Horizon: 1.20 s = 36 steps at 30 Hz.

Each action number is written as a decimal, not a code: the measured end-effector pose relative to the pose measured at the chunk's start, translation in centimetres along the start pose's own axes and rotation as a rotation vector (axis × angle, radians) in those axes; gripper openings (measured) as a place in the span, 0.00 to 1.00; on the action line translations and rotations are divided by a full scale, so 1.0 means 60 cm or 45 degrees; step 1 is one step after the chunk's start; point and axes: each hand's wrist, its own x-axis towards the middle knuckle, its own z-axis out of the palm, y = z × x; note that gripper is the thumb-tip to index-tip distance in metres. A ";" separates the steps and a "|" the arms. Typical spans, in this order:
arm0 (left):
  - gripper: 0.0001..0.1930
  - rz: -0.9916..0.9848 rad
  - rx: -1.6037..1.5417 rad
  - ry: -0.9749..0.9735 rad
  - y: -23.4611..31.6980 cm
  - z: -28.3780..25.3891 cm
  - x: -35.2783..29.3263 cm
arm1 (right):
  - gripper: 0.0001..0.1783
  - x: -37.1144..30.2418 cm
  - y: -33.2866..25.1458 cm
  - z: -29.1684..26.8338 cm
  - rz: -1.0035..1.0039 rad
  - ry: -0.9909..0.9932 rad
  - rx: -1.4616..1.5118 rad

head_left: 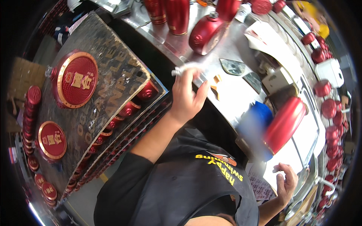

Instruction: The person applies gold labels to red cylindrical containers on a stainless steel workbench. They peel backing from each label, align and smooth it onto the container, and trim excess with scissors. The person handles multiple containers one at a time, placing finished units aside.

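Note:
My left hand [187,98] is over the near edge of the metal bench. Its fingers close on a crumpled white cloth [181,70], which is smeared by motion. Beyond it on the bench stands a round, flat red bottle [204,35] with a silvery neck. My right hand [287,182] hovers low at the right, fingers loosely curled and apart, with nothing seen in them. Just above that hand is a tapered red bottle [284,126], tilted, next to a blurred blue thing [260,116]. Whether the bottle rests on something cannot be made out.
At the left, a worn dark board [109,49] tops stacked trays of red bottles and carries a round red bottle [76,80] with a gold rim. Tall red bottles [178,17] stand at the bench's far side. Right of them lies a dark glassy piece [232,66].

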 end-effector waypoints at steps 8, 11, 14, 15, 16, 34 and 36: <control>0.53 -0.166 0.344 0.102 -0.111 0.064 0.117 | 0.17 0.060 0.017 -0.042 -0.194 0.040 -0.171; 0.49 -0.133 0.369 0.126 -0.123 0.080 0.122 | 0.11 0.067 0.017 -0.051 -0.207 -0.009 -0.280; 0.44 -0.215 0.371 0.079 -0.122 0.092 0.122 | 0.11 0.074 0.018 -0.054 -0.247 -0.022 -0.349; 0.40 -0.198 0.363 0.152 -0.119 0.096 0.121 | 0.14 0.078 0.019 -0.051 -0.220 -0.008 -0.258; 0.40 -0.237 0.334 0.128 -0.117 0.099 0.120 | 0.16 0.081 0.018 -0.049 -0.187 0.030 -0.176; 0.39 -0.296 0.341 0.118 -0.131 0.169 0.166 | 0.14 0.086 0.025 -0.039 -0.099 0.189 -0.145; 0.41 -0.258 0.323 0.115 -0.136 0.182 0.172 | 0.14 0.087 0.027 -0.040 -0.117 0.184 -0.152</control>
